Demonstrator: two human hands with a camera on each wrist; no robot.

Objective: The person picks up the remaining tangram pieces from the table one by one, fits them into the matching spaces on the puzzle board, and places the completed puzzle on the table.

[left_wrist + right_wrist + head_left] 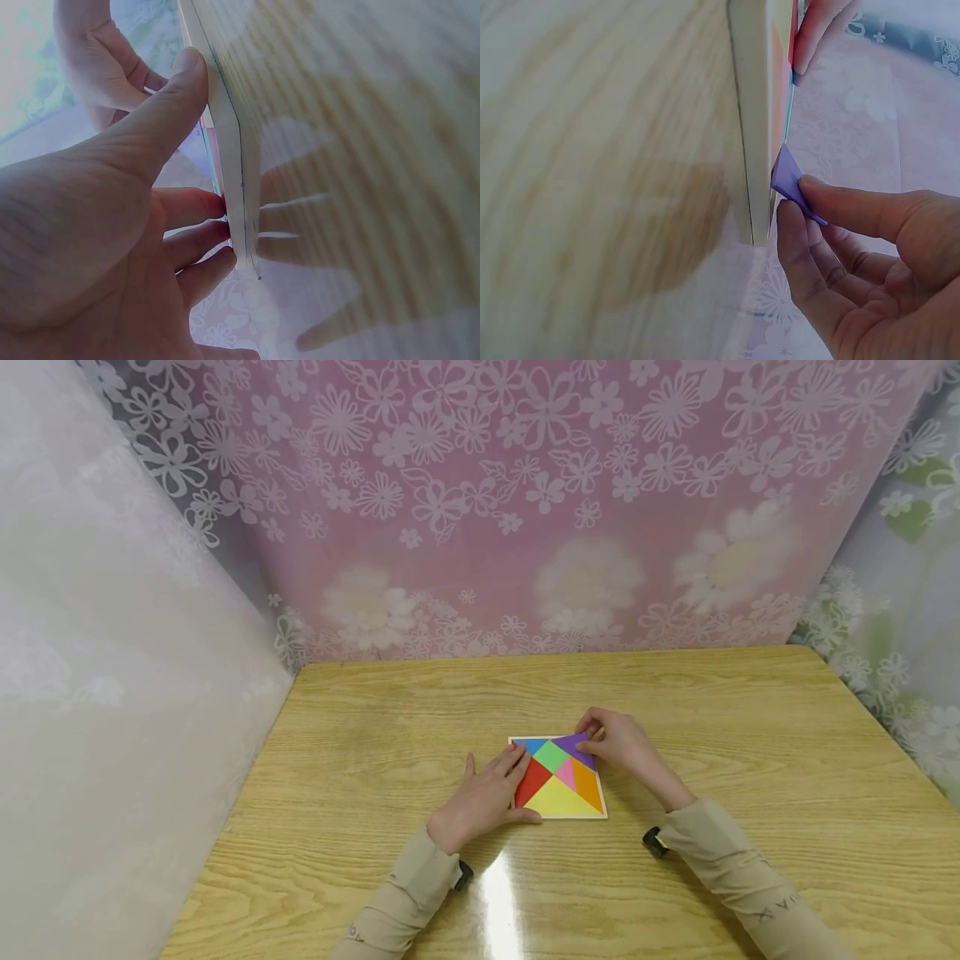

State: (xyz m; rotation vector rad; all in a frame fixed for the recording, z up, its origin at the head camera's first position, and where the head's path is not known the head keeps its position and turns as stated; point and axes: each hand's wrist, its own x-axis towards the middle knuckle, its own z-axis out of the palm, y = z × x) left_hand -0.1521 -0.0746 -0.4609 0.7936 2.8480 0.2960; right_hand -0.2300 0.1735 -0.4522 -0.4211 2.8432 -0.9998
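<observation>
A square tangram board [573, 817] with a pale wooden rim lies on the table, holding coloured pieces. My right hand [621, 745] pinches a purple triangle [789, 180] between thumb and fingers at the far right corner; the right wrist view shows the piece tilted, its outer corner raised off the board. On the board's left side rests my left hand [480, 797], fingers spread over the red triangle [531, 781] and the blue triangle [536, 744], thumb at the near edge. Also in the board are a green square [551, 757], pink triangle [566, 774], orange piece [587, 787] and yellow triangle [558, 800].
The wood-grain table [390, 727] extends around the board on all sides. A pink flowered curtain [480, 527] hangs behind its far edge, with pale cloth [135, 652] along the left and flowered cloth [892, 610] at the right.
</observation>
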